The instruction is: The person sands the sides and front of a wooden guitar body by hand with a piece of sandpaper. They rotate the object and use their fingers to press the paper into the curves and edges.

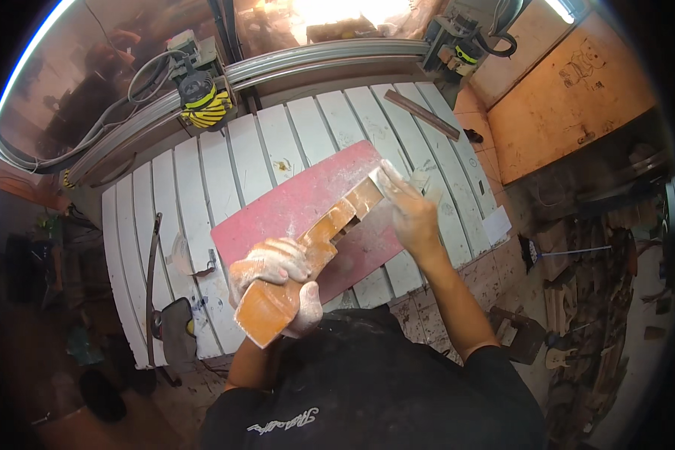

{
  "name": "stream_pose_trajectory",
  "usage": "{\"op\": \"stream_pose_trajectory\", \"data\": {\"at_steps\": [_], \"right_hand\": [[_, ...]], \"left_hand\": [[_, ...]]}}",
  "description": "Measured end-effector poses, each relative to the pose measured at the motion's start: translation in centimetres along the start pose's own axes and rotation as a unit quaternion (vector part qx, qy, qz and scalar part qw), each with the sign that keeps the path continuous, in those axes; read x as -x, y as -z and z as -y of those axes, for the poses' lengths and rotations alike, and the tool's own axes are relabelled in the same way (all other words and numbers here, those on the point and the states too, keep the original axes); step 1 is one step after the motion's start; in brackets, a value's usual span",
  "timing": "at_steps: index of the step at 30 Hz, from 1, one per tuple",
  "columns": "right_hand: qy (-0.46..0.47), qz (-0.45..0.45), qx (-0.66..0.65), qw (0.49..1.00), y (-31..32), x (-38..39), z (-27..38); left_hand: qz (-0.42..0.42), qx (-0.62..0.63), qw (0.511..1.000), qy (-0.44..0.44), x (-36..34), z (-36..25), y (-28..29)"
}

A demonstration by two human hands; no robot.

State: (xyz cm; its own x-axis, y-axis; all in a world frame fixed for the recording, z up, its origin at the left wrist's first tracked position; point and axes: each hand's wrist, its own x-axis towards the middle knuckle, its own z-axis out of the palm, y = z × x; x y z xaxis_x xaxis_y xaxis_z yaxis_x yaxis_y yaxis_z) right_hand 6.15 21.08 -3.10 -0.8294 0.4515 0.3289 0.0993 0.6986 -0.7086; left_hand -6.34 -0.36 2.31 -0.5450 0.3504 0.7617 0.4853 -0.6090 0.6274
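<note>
A long, orange-brown carved wooden piece (336,219) slants across the view above a worn pink board (277,196). Its broad, blocky end is near me, and notches are cut along its narrower far part. My left hand (274,270), coated in white dust, is wrapped round it just beyond the broad end. At the far end, my right hand (409,204) bends over the tip with its dusty fingers held together. A small whitish piece (376,177) shows under those fingertips; what it is I cannot make out.
The pink board lies on a white slatted table (240,154). Two spindle machines, one with a yellow-black striped part (206,111), hang from a metal rail (322,60). A brown bar (421,114) lies far right, a thin curved strip (154,277) on the left. Wood pieces lie at right.
</note>
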Motion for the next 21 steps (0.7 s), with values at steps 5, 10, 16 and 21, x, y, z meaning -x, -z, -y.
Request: {"op": "stream_pose_trajectory", "data": {"at_steps": [5,10,16,21], "right_hand": [[0.020,0.085,-0.078,0.993,0.1,0.1,0.9],[0.022,-0.009,0.003,1.000,-1.0,0.1,1.6],[0.021,-0.003,0.059,0.998,-0.1,-0.4,0.3],[0.031,0.065,-0.116,0.991,0.5,-1.2,-1.3]], "left_hand": [[-0.012,0.018,1.000,-0.012,-0.1,0.2,0.7],[-0.003,-0.001,1.000,-0.010,-0.5,0.5,0.8],[0.008,-0.004,1.000,-0.011,-0.4,0.5,0.9],[-0.010,0.023,1.000,-0.004,-0.5,0.4,1.2]]}}
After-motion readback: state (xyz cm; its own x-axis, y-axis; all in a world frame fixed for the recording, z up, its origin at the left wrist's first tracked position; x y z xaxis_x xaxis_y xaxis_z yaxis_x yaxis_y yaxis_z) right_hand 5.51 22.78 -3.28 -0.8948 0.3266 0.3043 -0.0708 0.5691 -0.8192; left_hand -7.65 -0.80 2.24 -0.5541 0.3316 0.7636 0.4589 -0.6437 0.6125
